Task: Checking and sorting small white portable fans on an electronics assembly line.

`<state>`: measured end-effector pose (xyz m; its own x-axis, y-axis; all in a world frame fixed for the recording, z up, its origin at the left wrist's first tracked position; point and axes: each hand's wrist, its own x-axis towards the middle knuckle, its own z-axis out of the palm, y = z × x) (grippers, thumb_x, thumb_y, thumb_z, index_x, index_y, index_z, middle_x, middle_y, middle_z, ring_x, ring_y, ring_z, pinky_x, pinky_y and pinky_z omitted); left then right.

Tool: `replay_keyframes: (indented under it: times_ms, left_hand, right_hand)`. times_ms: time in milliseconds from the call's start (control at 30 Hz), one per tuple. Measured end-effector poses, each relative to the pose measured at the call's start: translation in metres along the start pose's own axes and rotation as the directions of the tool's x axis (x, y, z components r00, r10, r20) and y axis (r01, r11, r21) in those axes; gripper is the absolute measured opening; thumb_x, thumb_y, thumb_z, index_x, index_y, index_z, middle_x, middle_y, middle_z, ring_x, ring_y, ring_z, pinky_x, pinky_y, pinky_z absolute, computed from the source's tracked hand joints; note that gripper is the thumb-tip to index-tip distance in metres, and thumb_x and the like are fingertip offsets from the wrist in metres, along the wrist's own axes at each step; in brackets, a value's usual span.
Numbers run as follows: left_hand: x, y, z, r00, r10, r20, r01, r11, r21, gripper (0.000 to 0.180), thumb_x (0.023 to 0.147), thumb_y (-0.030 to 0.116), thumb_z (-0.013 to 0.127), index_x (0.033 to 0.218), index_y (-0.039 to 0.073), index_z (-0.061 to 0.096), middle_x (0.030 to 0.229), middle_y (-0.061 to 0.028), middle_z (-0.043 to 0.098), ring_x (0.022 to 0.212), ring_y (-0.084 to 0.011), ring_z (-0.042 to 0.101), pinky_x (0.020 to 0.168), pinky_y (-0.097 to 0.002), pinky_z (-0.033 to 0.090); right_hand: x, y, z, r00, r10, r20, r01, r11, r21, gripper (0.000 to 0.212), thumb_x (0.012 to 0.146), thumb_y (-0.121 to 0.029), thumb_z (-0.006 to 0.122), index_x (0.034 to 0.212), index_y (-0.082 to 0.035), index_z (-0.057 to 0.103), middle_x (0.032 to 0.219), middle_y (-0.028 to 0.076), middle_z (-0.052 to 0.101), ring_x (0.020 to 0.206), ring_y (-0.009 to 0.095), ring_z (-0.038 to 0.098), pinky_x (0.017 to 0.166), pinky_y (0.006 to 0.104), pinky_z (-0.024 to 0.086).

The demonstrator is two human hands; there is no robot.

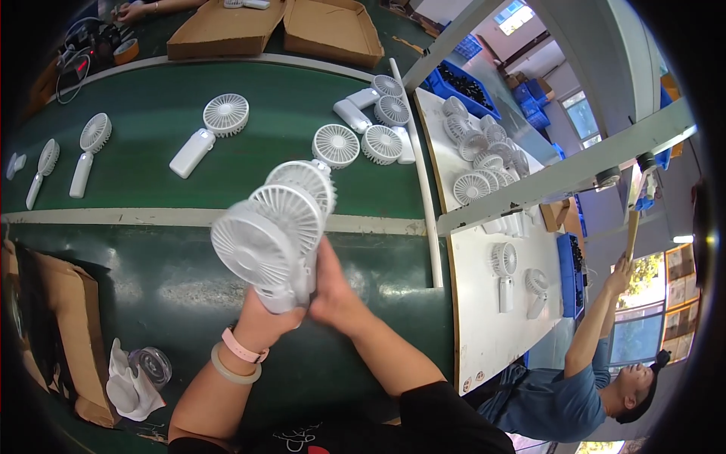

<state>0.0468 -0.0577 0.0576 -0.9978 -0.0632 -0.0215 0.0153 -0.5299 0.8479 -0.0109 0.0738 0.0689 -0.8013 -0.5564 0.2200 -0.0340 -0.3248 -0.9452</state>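
Observation:
A stack of 3 white handheld fans (253, 244) is between my hands over the near edge of the green belt, their round grilles overlapping and slightly blurred. My left hand (266, 316) is closed round the handles from below, wearing a pink band and a pale bangle at its wrist. Against the right side of the same handles presses my right hand (333, 295), its fingers partly hidden behind the fans. Just beyond the held stack, another white fan (336, 146) lies on the belt beside a cluster of fans.
Single fans (193, 151) lie spaced along the green belt (272, 98). A white table (484, 310) at the right bears many fans. Cardboard trays (333, 30) stand at the back. A white post (416, 166) crosses the belt's right end. A person in blue (556, 401) works at the right.

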Motion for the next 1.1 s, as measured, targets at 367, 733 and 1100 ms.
replay_keyframes:
  times_ms: [367,733,1100]
  left_hand:
    - [-0.006,0.008,-0.004,0.9,0.342,0.269,-0.429,0.594,0.68,0.073,0.066,0.027,0.075,0.127,0.006,0.042,0.138,-0.0192,0.018,0.123,-0.0365,0.027,0.096,-0.0427,0.033]
    - [-0.011,0.007,-0.003,0.902,0.363,0.235,-0.418,0.589,0.691,0.043,0.065,0.02,0.074,0.106,0.017,0.063,0.134,-0.0185,0.021,0.122,-0.0353,0.025,0.094,-0.0421,0.033]
    - [-0.005,0.002,0.008,0.875,0.348,0.337,-0.484,0.582,0.653,0.031,0.073,0.0,0.055,0.103,0.009,0.06,0.14,-0.0208,0.012,0.129,-0.0378,0.024,0.099,-0.0438,0.031]
  right_hand:
    - [0.0,0.002,-0.019,0.917,0.374,0.14,-0.357,0.609,0.708,0.083,0.062,-0.039,0.071,0.126,0.002,0.038,0.115,0.017,0.053,0.104,0.027,0.054,0.091,0.038,0.044]
    - [0.004,-0.002,-0.005,0.897,0.377,0.232,-0.428,0.604,0.672,0.088,0.061,-0.044,0.07,0.127,0.002,0.036,0.118,0.021,0.048,0.108,0.032,0.05,0.094,0.0397,0.042]
    - [-0.001,-0.001,-0.016,0.933,0.336,0.128,-0.333,0.673,0.661,0.077,0.064,-0.032,0.071,0.125,0.002,0.038,0.115,0.019,0.052,0.101,0.032,0.056,0.089,0.0401,0.047]
